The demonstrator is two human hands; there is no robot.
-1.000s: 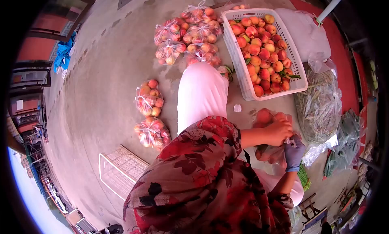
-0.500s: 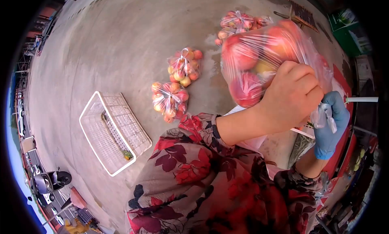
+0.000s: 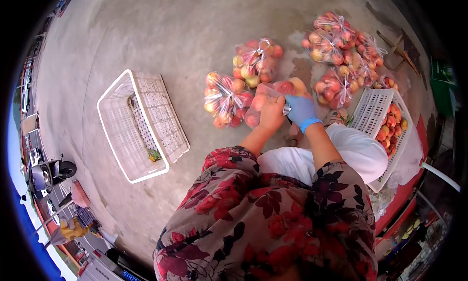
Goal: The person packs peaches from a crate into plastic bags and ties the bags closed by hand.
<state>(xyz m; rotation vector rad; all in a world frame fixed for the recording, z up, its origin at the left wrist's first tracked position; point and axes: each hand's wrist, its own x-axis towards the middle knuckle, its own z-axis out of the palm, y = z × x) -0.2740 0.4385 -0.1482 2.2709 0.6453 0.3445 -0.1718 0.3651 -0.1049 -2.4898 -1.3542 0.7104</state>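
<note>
Plastic peach bag (image 3: pixel 275 90) in hands (image 3: pixel 272 114); blue veh. plate (image 3: pixel 130 275), txt unclr.

Dark scooter (image 3: pixel 41 177) near left edge; grey vehicle (image 3: pixel 99 270) lower left; green box (image 3: pixel 441 92) at far right.

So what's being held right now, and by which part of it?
A clear plastic bag of peaches, held by its gathered top, with the bare left fingers and the blue-gloved right fingers both on it.
</note>
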